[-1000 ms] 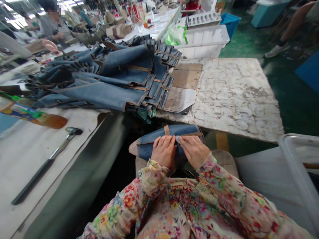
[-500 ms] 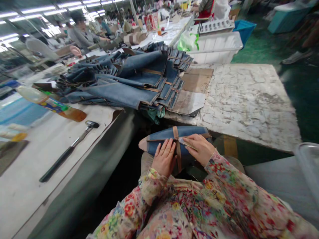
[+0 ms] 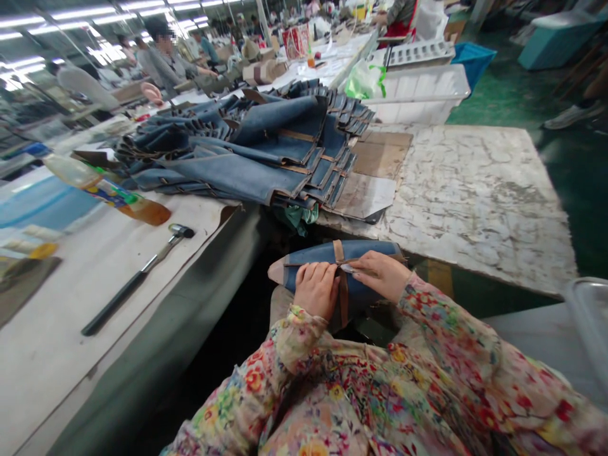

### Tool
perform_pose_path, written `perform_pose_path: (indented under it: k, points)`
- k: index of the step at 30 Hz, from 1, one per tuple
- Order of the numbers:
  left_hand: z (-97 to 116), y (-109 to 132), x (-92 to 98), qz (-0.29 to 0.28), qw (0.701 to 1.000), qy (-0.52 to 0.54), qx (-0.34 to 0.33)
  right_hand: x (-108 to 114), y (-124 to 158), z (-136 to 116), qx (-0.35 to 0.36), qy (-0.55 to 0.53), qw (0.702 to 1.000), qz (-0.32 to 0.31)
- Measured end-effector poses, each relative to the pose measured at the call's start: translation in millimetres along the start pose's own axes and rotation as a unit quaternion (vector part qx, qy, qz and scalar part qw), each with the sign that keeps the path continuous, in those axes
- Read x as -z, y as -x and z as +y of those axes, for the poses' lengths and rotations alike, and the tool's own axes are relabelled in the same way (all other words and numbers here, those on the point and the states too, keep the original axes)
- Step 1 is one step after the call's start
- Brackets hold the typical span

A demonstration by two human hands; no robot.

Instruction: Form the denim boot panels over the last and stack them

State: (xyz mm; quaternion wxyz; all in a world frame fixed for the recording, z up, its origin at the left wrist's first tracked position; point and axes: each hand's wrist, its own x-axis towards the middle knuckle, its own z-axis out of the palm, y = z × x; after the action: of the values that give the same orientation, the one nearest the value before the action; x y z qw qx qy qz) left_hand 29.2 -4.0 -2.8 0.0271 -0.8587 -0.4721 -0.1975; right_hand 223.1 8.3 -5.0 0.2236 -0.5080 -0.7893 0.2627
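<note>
A folded blue leather piece (image 3: 327, 253) with tan edging and a tan strap lies on my lap, just below the worktable edge. My left hand (image 3: 316, 288) presses on it with fingers curled, left of the strap. My right hand (image 3: 380, 273) rests on it to the right, fingertips pinched on the tan strap at the middle. Both sleeves are floral.
A big stack of blue leather pieces (image 3: 256, 142) lies on the worn table (image 3: 465, 183). A hammer (image 3: 137, 278) and a lying bottle (image 3: 109, 190) rest on the left bench. White crates (image 3: 418, 92) stand behind. Other people work at the far left.
My left fingers have curled in from flat on the piece. The view shifted slightly; the piece stays on my lap.
</note>
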Motion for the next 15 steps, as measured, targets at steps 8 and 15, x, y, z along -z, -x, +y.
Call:
perform_pose_path:
  k: [8, 15]
  points:
    - [-3, -4, -7.1, -0.023, 0.999, 0.019, -0.046, -4, 6, -7, 0.019, 0.056, 0.998, 0.031]
    - [-3, -5, -10.3, -0.05, 0.996, 0.039, -0.06, -10, 6, -20, -0.022, 0.117, 0.992, 0.047]
